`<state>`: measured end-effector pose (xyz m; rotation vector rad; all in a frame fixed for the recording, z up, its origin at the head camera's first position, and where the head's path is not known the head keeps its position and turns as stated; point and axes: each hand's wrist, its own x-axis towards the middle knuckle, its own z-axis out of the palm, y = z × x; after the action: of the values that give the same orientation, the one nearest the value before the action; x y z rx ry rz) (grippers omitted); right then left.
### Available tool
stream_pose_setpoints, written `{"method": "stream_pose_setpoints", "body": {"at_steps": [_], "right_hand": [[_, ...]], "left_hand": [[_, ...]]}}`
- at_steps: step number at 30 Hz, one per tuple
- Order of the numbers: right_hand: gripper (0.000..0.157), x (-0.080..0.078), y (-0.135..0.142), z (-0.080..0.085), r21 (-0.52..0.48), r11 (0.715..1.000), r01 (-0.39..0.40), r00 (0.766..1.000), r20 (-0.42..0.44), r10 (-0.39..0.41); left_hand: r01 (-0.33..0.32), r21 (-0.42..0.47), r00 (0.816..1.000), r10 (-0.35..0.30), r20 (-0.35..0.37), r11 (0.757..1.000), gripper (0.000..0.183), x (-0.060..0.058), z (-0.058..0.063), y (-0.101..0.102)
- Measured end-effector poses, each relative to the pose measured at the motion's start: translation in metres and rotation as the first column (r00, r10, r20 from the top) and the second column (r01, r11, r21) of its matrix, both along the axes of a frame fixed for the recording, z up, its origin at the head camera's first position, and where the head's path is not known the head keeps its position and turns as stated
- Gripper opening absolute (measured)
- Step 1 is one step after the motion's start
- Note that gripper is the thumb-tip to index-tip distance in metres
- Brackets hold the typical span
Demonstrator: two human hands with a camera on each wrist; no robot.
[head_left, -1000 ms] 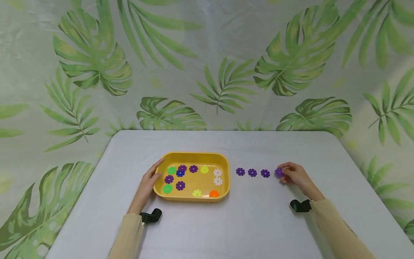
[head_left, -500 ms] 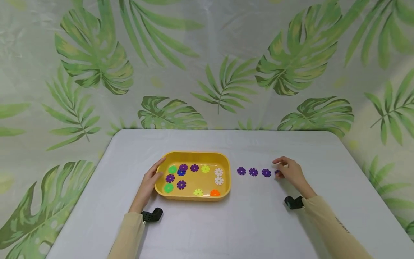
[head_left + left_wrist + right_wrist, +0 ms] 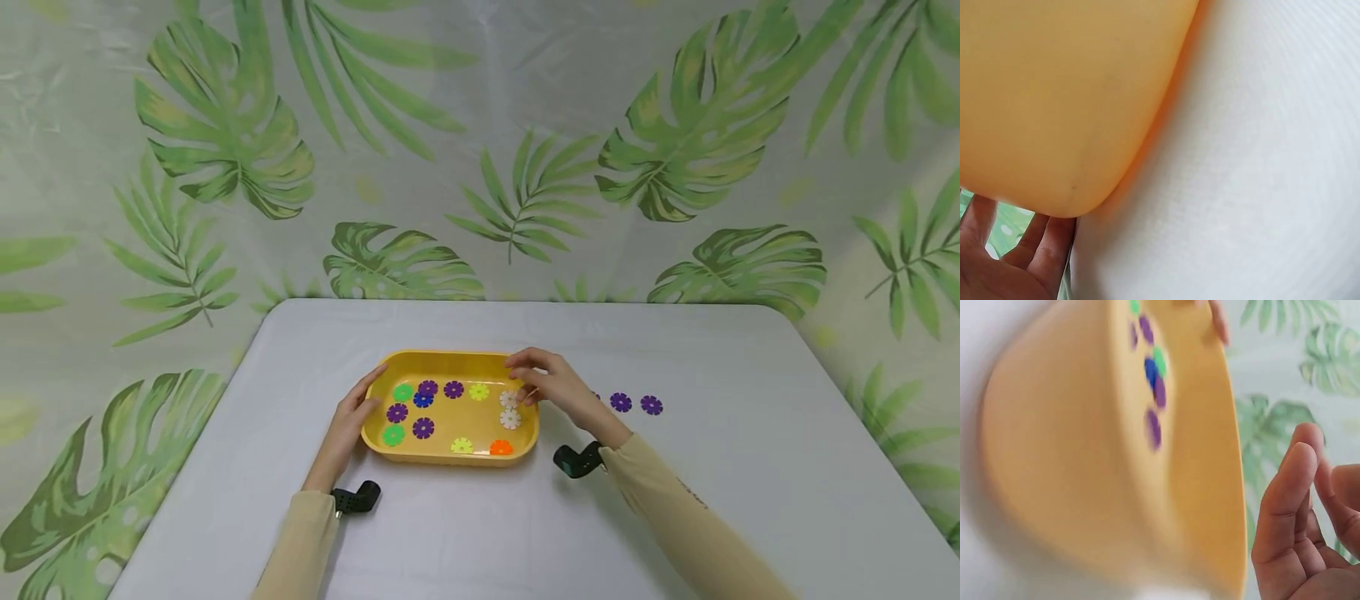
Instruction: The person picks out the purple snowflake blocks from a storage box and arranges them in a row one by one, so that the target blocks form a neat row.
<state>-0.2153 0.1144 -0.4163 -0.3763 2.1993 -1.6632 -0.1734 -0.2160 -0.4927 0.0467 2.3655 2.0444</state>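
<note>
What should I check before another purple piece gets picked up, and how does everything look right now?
1. Yellow tray steadied: ok, the left hand touches its left end.
2. Right hand free to pick: ok, no piece shows between its fingers.
3. Purple pieces available in the tray: ok, four show.
4. All four uncovered: not ok, the blue piece overlaps one.
5. Purple row on the table complete: cannot tell, the right hand hides part.

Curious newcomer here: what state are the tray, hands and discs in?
Yellow tray: upright, uncovered, discs inside
Left hand: fingers touching tray
Right hand: at tray's right end, fingers apparently empty
Tray discs: scattered, blue one overlapping purple one
Table discs: purple, flat, row partly hidden
</note>
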Motion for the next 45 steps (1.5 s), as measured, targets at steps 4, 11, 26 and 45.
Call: {"method": "stream_pose_setpoints", "body": {"at_steps": [4, 11, 26, 45], "right_hand": [[0.031, 0.007, -0.043, -0.005, -0.044, 0.993, -0.109, 0.993, 0.046, 0.111], [0.028, 0.017, -0.099, -0.025, -0.060, 0.983, -0.175, 0.971, 0.153, 0.182], [0.020, 0.022, -0.132, -0.045, 0.087, 0.985, -0.146, 0.977, 0.170, 0.130], [0.021, 0.014, -0.085, -0.030, -0.039, 0.991, -0.126, 0.986, 0.104, 0.129]], "left_hand": [[-0.005, 0.004, 1.000, 0.005, -0.003, 1.000, 0.048, 0.001, 0.001, 0.001], [0.000, -0.004, 1.000, 0.000, -0.003, 1.000, 0.049, 0.001, 0.001, 0.001], [0.001, -0.020, 1.000, -0.001, -0.002, 1.000, 0.048, 0.001, 0.000, -0.001], [-0.011, 0.005, 1.000, 0.011, -0.001, 1.000, 0.049, 0.002, 0.002, 0.001]]}}
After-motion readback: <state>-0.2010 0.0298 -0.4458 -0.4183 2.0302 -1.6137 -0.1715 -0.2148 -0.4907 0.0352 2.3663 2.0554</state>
